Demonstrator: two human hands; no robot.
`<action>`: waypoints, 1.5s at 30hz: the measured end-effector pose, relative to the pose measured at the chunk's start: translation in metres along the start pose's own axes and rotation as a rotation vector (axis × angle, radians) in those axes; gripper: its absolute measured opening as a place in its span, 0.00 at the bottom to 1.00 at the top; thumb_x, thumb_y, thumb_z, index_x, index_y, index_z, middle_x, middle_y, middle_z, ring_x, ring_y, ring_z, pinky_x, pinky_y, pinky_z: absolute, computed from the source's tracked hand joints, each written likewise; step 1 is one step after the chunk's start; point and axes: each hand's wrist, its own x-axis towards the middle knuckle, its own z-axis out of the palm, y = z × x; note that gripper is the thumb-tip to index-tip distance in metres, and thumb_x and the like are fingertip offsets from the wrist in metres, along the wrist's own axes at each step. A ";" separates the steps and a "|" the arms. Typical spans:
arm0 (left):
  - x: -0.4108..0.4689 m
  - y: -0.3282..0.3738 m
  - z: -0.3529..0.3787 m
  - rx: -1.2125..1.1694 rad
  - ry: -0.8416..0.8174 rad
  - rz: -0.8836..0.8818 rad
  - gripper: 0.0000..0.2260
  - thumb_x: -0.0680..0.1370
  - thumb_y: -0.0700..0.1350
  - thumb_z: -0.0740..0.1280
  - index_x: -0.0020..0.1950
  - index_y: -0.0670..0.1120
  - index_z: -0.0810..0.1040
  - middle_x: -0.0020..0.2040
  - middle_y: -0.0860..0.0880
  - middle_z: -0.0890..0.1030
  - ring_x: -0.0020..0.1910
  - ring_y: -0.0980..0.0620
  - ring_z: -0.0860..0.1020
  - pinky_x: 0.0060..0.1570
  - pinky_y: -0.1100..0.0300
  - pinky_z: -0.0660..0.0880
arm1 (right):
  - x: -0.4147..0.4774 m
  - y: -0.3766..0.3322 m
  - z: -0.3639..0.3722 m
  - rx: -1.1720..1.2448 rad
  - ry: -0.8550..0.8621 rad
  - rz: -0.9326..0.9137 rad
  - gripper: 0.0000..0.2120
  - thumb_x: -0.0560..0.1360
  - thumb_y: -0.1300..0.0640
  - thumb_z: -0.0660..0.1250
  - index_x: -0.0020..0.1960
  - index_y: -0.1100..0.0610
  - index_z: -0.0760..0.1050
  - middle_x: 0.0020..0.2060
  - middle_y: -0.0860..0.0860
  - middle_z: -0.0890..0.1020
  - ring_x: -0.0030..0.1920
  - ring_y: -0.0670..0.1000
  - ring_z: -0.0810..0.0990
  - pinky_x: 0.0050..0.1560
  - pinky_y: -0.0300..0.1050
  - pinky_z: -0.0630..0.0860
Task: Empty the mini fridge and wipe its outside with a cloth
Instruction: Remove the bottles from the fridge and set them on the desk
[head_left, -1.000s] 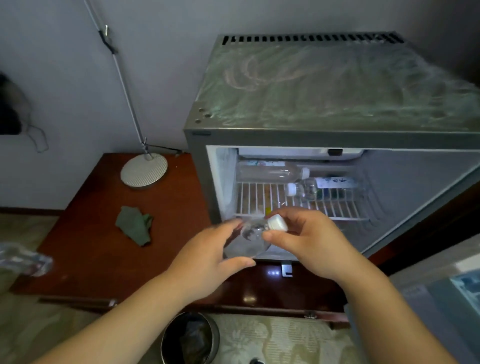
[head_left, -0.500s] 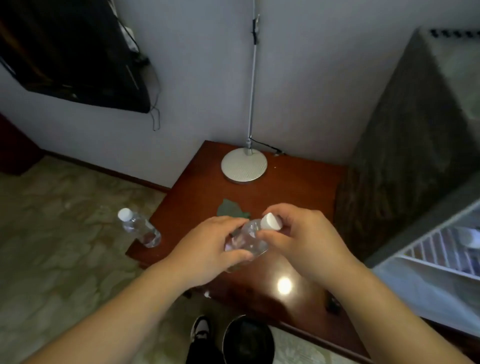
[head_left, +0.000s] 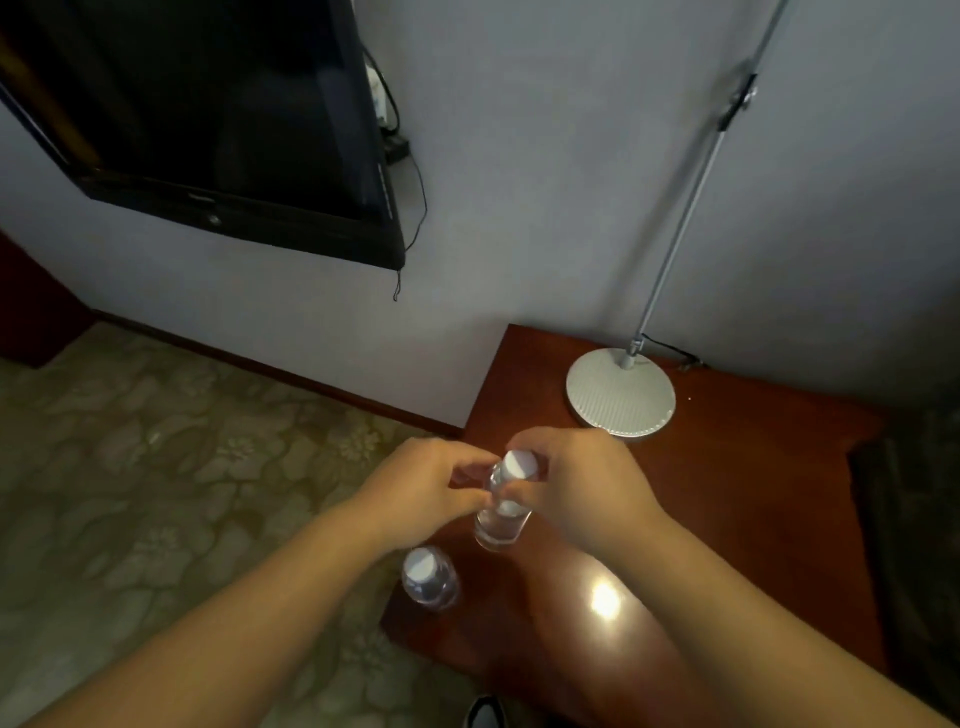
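Nearest you, a 2nd bottle (head_left: 430, 577) w/ white cap stands upright on the front-left corner of the wooden table (head_left: 727, 493). Just beyond it, both your hands hold the clear bottle (head_left: 501, 525) upright over the table's left edge; can't tell if its base touches the wood. Left hand (head_left: 421, 493) pinches its upper body, right hand (head_left: 582, 488) curls round the neck below the cap. Mini fridge (head_left: 914, 519) is a dark side at far right. Further back sits the lamp base (head_left: 621, 395), then the TV (head_left: 208, 119) on the wall.

On table (head_left: 753, 519), standing bottle (head_left: 430, 577) — left of held bottle (head_left: 501, 525).
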 end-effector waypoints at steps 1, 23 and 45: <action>0.003 -0.014 -0.001 -0.023 -0.002 -0.017 0.16 0.74 0.51 0.76 0.62 0.59 0.82 0.51 0.63 0.84 0.50 0.69 0.80 0.51 0.68 0.77 | 0.010 -0.007 0.008 -0.037 -0.036 0.005 0.14 0.68 0.42 0.75 0.50 0.46 0.80 0.41 0.46 0.84 0.43 0.51 0.81 0.45 0.48 0.79; 0.011 -0.116 0.026 -0.196 -0.014 -0.239 0.17 0.75 0.45 0.75 0.64 0.53 0.81 0.52 0.58 0.85 0.51 0.66 0.81 0.58 0.64 0.77 | 0.052 0.008 0.098 0.026 -0.179 0.017 0.23 0.69 0.43 0.76 0.63 0.45 0.78 0.53 0.44 0.84 0.53 0.46 0.81 0.51 0.42 0.76; 0.054 0.207 0.133 0.415 -0.156 0.530 0.30 0.77 0.62 0.67 0.78 0.60 0.64 0.75 0.59 0.66 0.74 0.59 0.63 0.69 0.67 0.58 | -0.205 0.198 -0.082 0.086 0.309 0.297 0.31 0.72 0.39 0.73 0.73 0.44 0.71 0.70 0.39 0.73 0.70 0.39 0.69 0.70 0.31 0.63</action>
